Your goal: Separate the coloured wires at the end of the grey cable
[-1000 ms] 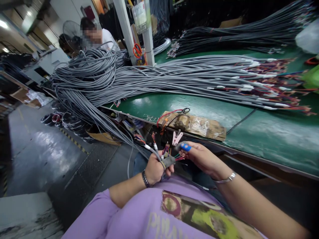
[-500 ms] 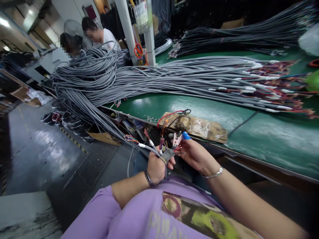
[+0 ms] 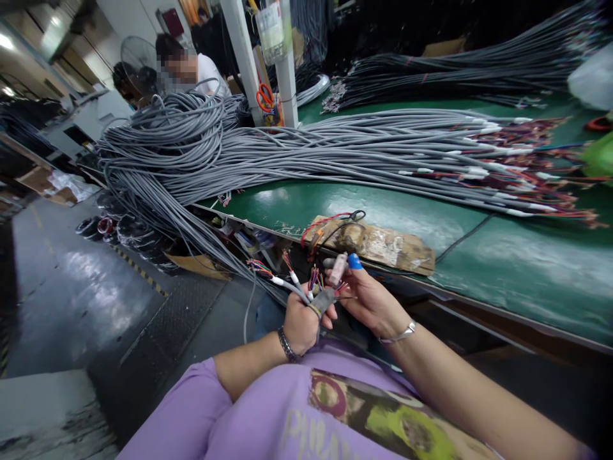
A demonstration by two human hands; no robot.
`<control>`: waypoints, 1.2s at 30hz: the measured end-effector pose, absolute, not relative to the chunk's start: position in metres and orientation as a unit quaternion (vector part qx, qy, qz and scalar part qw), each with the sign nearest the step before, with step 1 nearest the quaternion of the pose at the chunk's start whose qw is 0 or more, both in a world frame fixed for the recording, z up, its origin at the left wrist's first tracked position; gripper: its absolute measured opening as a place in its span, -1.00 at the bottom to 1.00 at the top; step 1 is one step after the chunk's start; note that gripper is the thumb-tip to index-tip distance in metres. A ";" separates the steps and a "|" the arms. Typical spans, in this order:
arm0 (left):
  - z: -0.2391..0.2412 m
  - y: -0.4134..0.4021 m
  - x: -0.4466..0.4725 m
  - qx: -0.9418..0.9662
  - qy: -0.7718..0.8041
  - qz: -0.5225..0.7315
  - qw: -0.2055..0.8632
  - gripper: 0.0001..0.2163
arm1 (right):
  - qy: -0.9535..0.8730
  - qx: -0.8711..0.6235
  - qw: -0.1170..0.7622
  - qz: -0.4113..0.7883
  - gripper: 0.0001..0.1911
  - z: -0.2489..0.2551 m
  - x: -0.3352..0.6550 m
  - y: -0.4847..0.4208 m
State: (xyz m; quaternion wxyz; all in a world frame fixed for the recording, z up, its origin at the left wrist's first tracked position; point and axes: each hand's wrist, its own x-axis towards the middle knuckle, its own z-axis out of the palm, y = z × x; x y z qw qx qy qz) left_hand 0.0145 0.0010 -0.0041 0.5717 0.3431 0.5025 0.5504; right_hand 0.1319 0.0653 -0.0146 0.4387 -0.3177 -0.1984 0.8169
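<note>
Bottom of frame: purple T-shirt (image 3: 268,415), both forearms reaching up to centre. Left hand (image 3: 301,324) is fisted round a few grey cables (image 3: 282,284), w/ the thumb in a grey finger cot (image 3: 324,299) pressing them down. Their stripped coloured wire ends (image 3: 313,278) fan out just above the fist, centre frame. Right hand (image 3: 371,299) pinches a pink clip (image 3: 338,268) between thumb and a finger w/ a blue cot (image 3: 354,260). The clip sits just beside the wire ends; can't tell if it touches one, too small.

To do this well, I'd say: the ends are thin & crowded, so the fist should be firm and low on the jacket, w/ the ends spread so only one core meets the clip. Open the clip fully, bite on bare conductor not insulation, and don't bridge two neighbours. The cables trail off to the left under their own weight — likely to tug, so allow some slack.

Just behind the hands, on the near edge of the green worktop (image 3: 502,268), lies a taped cardboard pad (image 3: 383,244) w/ red & black leads (image 3: 330,220) on it. Mid frame: a heap of grey cable (image 3: 287,147) runs across the worktop, spilling off at left. Further back — black cable bundles (image 3: 454,64) upper right, a white post (image 3: 242,57) w/ orange scissors (image 3: 263,97) beside it, and a co-worker (image 3: 208,71) in a white top, upper left.
</note>
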 end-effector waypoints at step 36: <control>-0.011 -0.006 -0.002 0.385 0.505 0.491 0.596 -0.60 | -0.336 -0.388 0.370 0.774 -0.60 -0.008 0.160 0.046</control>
